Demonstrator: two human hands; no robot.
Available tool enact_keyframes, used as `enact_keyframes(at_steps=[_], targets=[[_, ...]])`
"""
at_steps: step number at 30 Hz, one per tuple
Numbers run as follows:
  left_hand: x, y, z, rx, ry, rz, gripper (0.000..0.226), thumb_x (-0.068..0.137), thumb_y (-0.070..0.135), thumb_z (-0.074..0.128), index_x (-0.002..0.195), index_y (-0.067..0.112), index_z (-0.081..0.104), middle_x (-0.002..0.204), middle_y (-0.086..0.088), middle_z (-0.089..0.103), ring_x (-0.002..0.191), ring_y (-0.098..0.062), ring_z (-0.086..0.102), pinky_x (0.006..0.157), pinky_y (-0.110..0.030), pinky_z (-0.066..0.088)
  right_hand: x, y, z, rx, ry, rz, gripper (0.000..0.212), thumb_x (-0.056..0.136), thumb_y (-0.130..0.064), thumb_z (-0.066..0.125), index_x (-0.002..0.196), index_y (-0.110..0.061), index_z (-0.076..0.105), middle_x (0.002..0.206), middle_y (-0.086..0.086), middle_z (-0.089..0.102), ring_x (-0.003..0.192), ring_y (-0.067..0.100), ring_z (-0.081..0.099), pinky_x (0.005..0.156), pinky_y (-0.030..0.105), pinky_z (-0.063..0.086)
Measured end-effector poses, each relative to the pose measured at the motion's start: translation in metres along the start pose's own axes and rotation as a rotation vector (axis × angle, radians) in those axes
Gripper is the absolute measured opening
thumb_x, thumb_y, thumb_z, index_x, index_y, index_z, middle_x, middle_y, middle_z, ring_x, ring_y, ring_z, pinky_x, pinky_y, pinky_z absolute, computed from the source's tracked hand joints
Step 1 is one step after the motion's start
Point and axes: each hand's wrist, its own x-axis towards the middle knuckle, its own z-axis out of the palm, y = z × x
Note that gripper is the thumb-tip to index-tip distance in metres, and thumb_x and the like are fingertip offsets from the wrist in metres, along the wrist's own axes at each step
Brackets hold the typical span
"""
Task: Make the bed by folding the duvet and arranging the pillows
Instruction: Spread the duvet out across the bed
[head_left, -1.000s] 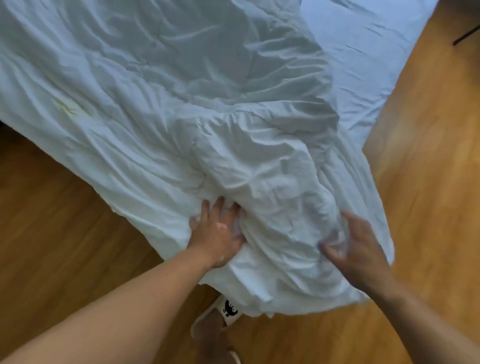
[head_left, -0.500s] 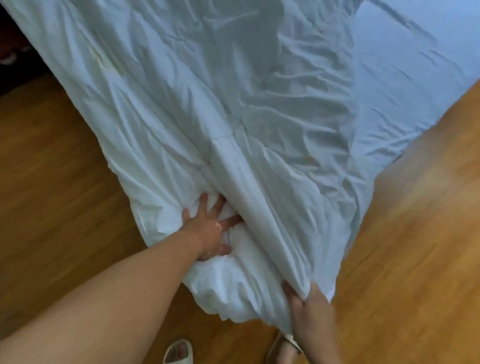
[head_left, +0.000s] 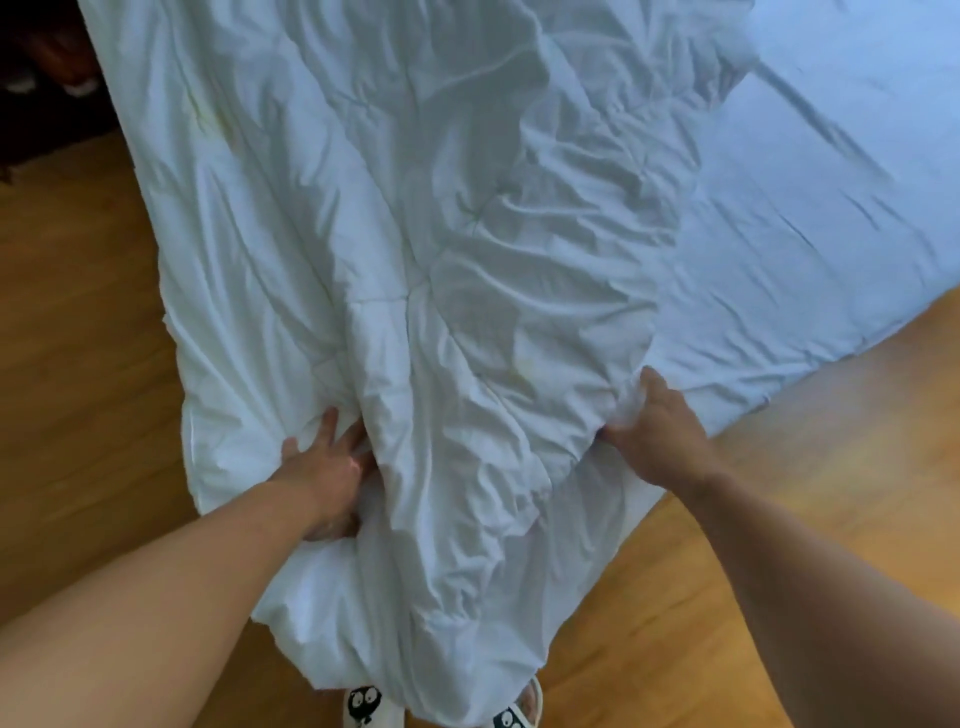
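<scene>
A white, crumpled duvet (head_left: 415, 234) lies over the corner of the bed and hangs down to the floor at my feet. My left hand (head_left: 327, 467) presses into a deep fold on its left side, fingers spread and partly buried in the cloth. My right hand (head_left: 654, 431) pinches a bunch of the duvet's right edge. The bed's pale blue sheet (head_left: 805, 234) shows bare to the right. No pillows are in view.
Wooden floor (head_left: 67, 364) surrounds the bed corner on the left and right. My feet in white slippers (head_left: 363, 706) with black cartoon faces stand under the hanging duvet end. A dark area with dim objects (head_left: 47, 62) sits at the top left.
My right hand has moved up and to the right along the duvet's edge, pulling the fold wider. The left hand stays pressed in the fold. The view has shifted.
</scene>
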Motion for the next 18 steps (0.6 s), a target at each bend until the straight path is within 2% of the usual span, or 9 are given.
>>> enact_keyframes(at_steps=[3, 6, 8, 10, 13, 14, 16, 17, 18], targets=[[0.003, 0.003, -0.005, 0.011, -0.047, -0.029, 0.111, 0.081, 0.046, 0.074, 0.159, 0.037, -0.003, 0.163, 0.008, -0.021, 0.151, -0.035, -0.023, 0.118, -0.067, 0.015, 0.009, -0.009, 0.015, -0.06, -0.034, -0.096, 0.032, 0.09, -0.036, 0.057, 0.104, -0.012, 0.041, 0.09, 0.005, 0.054, 0.079, 0.03, 0.055, 0.066, 0.039, 0.043], [0.006, 0.005, -0.008, 0.047, -0.066, -0.046, 0.111, 0.079, 0.047, 0.076, 0.16, 0.035, 0.001, 0.163, 0.008, -0.016, 0.152, -0.035, -0.02, 0.116, -0.067, 0.021, -0.013, 0.026, 0.011, 0.075, 0.055, -0.027, 0.019, 0.096, -0.03, 0.055, 0.096, -0.014, 0.046, 0.076, 0.0, 0.054, 0.063, 0.017, 0.049, 0.053, 0.036, 0.038], [0.008, 0.009, -0.011, 0.015, -0.068, -0.063, 0.114, 0.078, 0.046, 0.076, 0.159, 0.038, -0.003, 0.163, 0.01, -0.015, 0.152, -0.035, -0.017, 0.115, -0.068, 0.023, -0.042, 0.074, 0.012, 0.152, 0.081, 0.06, 0.018, 0.096, -0.032, 0.059, 0.104, -0.017, 0.053, 0.078, -0.004, 0.058, 0.065, 0.016, 0.054, 0.057, 0.039, 0.045], [0.007, 0.014, -0.016, -0.039, -0.083, -0.093, 0.114, 0.078, 0.047, 0.075, 0.158, 0.04, -0.006, 0.164, 0.011, -0.016, 0.153, -0.034, -0.017, 0.115, -0.069, 0.022, -0.077, 0.114, 0.016, 0.149, -0.007, 0.136, 0.025, 0.093, -0.034, 0.064, 0.114, -0.021, 0.059, 0.083, -0.006, 0.065, 0.073, 0.018, 0.06, 0.065, 0.041, 0.051], [0.005, 0.018, -0.018, -0.106, -0.09, -0.124, 0.11, 0.08, 0.046, 0.071, 0.159, 0.038, -0.006, 0.165, 0.009, -0.015, 0.153, -0.034, -0.016, 0.117, -0.067, 0.019, -0.082, 0.115, -0.008, 0.128, -0.219, 0.087, 0.036, 0.084, -0.042, 0.076, 0.115, -0.03, 0.062, 0.094, -0.012, 0.068, 0.086, 0.014, 0.065, 0.069, 0.033, 0.051], [0.006, 0.017, -0.019, -0.141, -0.095, -0.138, 0.105, 0.081, 0.046, 0.067, 0.159, 0.036, -0.002, 0.166, 0.008, -0.011, 0.154, -0.034, -0.013, 0.118, -0.066, 0.02, -0.069, 0.105, -0.021, 0.168, -0.217, 0.061, 0.041, 0.081, -0.045, 0.078, 0.114, -0.031, 0.059, 0.098, -0.012, 0.067, 0.09, 0.014, 0.066, 0.07, 0.033, 0.051], [0.003, 0.016, -0.033, -0.275, -0.066, -0.159, 0.084, 0.08, 0.052, 0.049, 0.157, 0.032, 0.024, 0.166, 0.003, 0.015, 0.153, -0.031, 0.012, 0.119, -0.054, 0.029, -0.029, 0.082, -0.047, 0.244, -0.081, 0.016, 0.062, 0.076, -0.051, 0.081, 0.125, -0.028, 0.052, 0.111, -0.007, 0.064, 0.1, 0.019, 0.065, 0.08, 0.04, 0.055], [0.0, 0.02, -0.046, -0.368, -0.023, -0.167, 0.071, 0.078, 0.053, 0.041, 0.145, 0.031, 0.048, 0.157, -0.002, 0.038, 0.143, -0.029, 0.035, 0.113, -0.044, 0.038, -0.007, 0.069, -0.059, 0.278, -0.022, -0.023, 0.072, 0.075, -0.049, 0.082, 0.134, -0.028, 0.046, 0.119, -0.003, 0.061, 0.105, 0.021, 0.063, 0.087, 0.043, 0.054], [-0.002, 0.026, -0.06, -0.504, 0.096, -0.219, 0.053, 0.078, 0.05, 0.042, 0.12, 0.028, 0.065, 0.14, -0.005, 0.057, 0.125, -0.028, 0.053, 0.1, -0.037, 0.046, 0.014, 0.056, -0.069, 0.291, 0.002, -0.071, 0.077, 0.076, -0.043, 0.083, 0.139, -0.028, 0.043, 0.126, -0.001, 0.058, 0.109, 0.023, 0.062, 0.092, 0.043, 0.052]])
